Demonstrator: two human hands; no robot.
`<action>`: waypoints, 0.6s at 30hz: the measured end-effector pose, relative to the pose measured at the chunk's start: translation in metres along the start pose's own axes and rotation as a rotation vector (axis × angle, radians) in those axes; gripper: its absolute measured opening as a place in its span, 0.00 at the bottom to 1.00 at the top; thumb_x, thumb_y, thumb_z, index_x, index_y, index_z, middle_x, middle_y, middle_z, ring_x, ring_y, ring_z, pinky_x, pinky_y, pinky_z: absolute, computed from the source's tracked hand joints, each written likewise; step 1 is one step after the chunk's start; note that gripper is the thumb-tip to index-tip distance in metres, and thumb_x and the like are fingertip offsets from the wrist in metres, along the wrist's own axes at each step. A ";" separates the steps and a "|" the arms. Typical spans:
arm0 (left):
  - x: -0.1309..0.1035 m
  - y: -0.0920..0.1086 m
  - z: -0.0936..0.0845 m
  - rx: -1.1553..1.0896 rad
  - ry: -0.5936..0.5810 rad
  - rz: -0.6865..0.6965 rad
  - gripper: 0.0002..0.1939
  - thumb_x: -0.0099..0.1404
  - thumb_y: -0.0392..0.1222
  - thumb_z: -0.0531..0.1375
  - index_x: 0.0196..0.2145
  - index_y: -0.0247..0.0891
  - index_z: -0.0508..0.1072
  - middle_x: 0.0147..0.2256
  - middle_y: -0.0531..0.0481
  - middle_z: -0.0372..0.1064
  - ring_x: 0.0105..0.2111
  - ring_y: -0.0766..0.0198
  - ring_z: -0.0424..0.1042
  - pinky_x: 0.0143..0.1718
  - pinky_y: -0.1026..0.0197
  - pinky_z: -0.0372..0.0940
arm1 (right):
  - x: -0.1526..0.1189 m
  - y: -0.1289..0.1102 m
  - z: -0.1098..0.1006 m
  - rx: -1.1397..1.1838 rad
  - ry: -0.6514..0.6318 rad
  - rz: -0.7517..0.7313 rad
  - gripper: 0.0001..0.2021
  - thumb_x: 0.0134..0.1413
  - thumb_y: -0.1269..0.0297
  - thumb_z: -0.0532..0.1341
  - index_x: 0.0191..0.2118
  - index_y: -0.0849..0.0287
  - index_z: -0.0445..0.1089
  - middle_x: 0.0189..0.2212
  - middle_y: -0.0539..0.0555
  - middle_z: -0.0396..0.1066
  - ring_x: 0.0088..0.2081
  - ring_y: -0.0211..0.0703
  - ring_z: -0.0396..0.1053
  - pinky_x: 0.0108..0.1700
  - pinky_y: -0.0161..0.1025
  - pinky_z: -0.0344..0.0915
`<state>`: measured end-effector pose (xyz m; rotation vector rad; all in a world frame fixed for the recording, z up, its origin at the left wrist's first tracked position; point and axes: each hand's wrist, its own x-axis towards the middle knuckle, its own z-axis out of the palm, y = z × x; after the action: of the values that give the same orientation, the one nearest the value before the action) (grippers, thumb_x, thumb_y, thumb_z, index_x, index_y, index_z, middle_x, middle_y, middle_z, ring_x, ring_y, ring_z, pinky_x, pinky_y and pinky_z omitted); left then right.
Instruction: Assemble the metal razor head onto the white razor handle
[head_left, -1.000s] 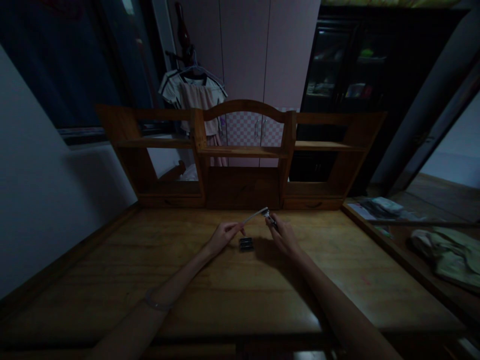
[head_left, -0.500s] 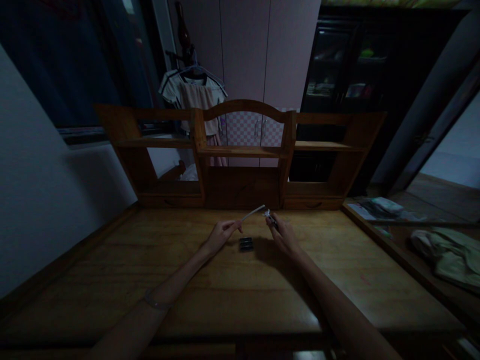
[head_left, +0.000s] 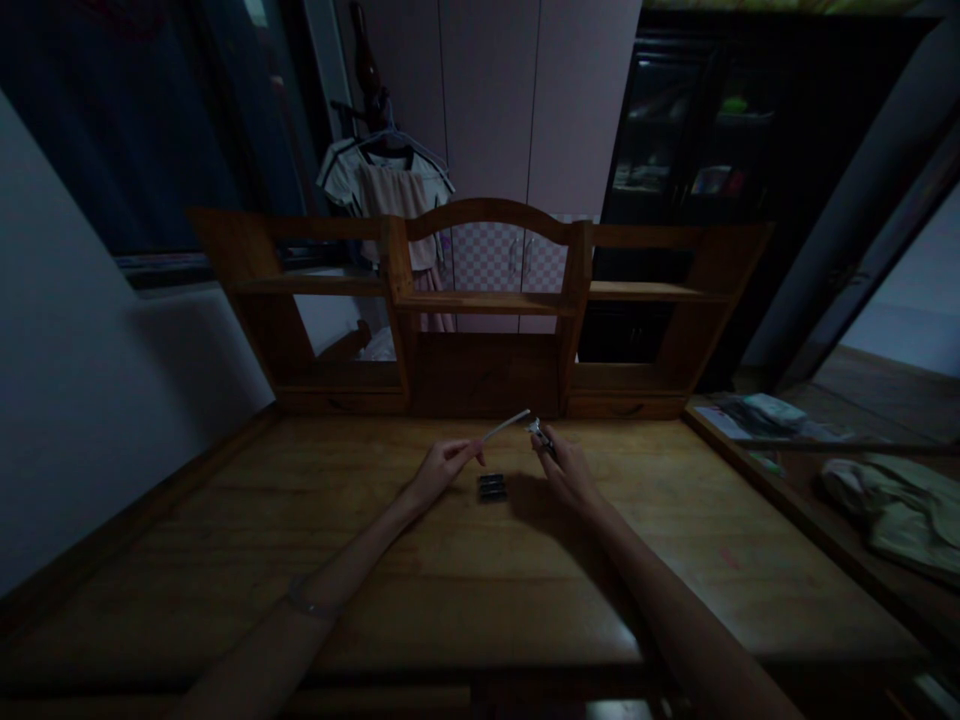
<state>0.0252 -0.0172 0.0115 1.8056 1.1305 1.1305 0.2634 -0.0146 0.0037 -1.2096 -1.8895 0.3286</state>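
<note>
My left hand [head_left: 444, 468] pinches one end of a thin pale strip [head_left: 506, 425], which slants up and to the right. In my right hand [head_left: 568, 468] is a small tool [head_left: 535, 430] with a silver, jaw-like head and a dark handle, most of it hidden by the fingers. The strip's free tip is close to the tool's head, with a small gap between them. Below and between both hands, a few short dark cylinders [head_left: 493, 488] that look like batteries lie side by side on the wooden desk [head_left: 435, 600].
A wooden shelf unit [head_left: 487, 305] stands along the desk's back edge. The wall [head_left: 90, 400] borders the left side. Beyond the desk's raised right edge lie a folded pale cloth [head_left: 907, 505] and some papers and plastic [head_left: 772, 412]. The room is dim.
</note>
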 end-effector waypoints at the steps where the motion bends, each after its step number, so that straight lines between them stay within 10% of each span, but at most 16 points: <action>1: 0.000 0.001 0.000 0.002 -0.016 0.006 0.26 0.62 0.59 0.52 0.29 0.32 0.76 0.15 0.57 0.50 0.17 0.71 0.49 0.19 0.66 0.45 | 0.000 -0.001 -0.001 0.019 0.002 0.004 0.16 0.63 0.54 0.47 0.43 0.58 0.66 0.26 0.53 0.69 0.27 0.41 0.66 0.30 0.34 0.56; 18: 0.001 -0.004 0.005 0.056 0.013 0.072 0.24 0.65 0.55 0.51 0.27 0.33 0.75 0.27 0.50 0.70 0.31 0.64 0.67 0.36 0.65 0.60 | 0.005 -0.004 0.010 0.957 -0.259 0.289 0.10 0.52 0.57 0.58 0.31 0.59 0.63 0.15 0.44 0.58 0.13 0.30 0.51 0.13 0.28 0.44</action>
<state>0.0293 -0.0151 0.0064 1.8981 1.1226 1.1641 0.2525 -0.0106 0.0029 -0.7679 -1.4215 1.4114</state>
